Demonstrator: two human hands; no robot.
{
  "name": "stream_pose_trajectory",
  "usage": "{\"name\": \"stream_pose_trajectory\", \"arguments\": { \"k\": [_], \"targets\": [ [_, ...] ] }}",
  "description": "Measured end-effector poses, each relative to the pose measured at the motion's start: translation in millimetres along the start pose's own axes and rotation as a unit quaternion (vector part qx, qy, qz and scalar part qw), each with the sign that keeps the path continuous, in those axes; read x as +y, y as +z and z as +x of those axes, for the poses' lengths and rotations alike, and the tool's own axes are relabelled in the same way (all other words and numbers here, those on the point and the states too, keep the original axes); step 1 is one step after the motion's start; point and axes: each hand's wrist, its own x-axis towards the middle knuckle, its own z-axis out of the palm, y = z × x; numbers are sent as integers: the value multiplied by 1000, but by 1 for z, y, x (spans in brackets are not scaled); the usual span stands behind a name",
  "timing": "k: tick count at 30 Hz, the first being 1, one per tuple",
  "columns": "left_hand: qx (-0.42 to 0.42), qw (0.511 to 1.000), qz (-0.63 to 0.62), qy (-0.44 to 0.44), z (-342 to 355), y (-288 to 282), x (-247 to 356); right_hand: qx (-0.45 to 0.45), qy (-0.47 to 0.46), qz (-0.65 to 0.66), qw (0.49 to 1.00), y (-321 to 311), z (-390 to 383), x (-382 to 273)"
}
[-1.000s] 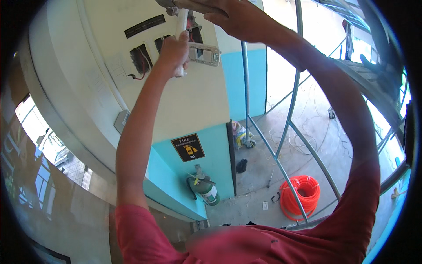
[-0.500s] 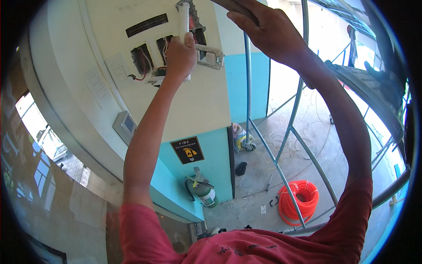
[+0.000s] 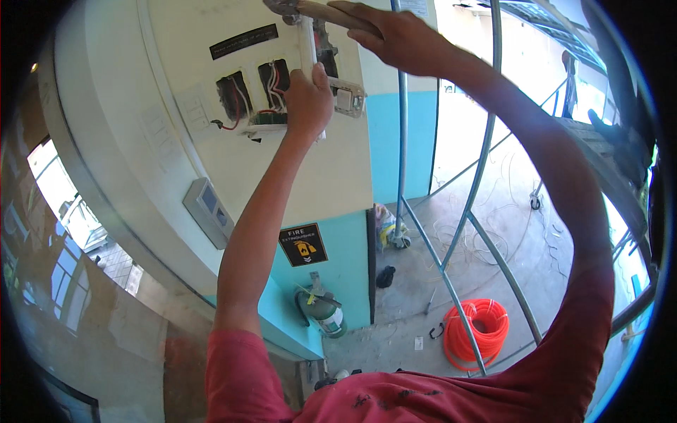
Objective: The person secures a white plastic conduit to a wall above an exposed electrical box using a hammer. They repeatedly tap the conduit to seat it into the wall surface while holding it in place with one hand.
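My left hand (image 3: 310, 104) is closed around a long white strip (image 3: 307, 44), held nearly upright against the cream wall (image 3: 310, 180). In my right hand (image 3: 409, 44) is the wooden handle of a hammer (image 3: 327, 13); its grey head is at the strip's top end, partly cut off by the frame's upper edge. Whether the two touch, I cannot tell. A switch frame (image 3: 348, 97) hangs just right of my left hand. Left of that hand, two cut-out wall boxes (image 3: 273, 79) show red and white wires. Another rough opening (image 3: 326, 53) lies behind the strip.
Metal scaffold tubes (image 3: 471, 204) rise close on my right. Below the boxes are a fire extinguisher (image 3: 323, 314) and its sign (image 3: 304, 244). A coil of orange tubing (image 3: 477, 335) and loose wires lie on the floor. A grey wall device (image 3: 209, 210) is at the left.
The hammer's head has come down and left into view at the strip's top, with my right hand moving slightly lower. My left hand still grips the strip; the whole view has shifted a little.
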Motion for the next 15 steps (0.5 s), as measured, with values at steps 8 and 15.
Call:
{"name": "stream_pose_trajectory", "arguments": {
  "k": [8, 15],
  "targets": [
    [-31, 996, -81, -26, 9, 2, -11, 49, -65, 66, 995, -48, -20, -70],
    [-110, 988, -64, -86, 16, -17, 6, 38, 0, -47, 998, -5, 11, 7]
  ]
}}
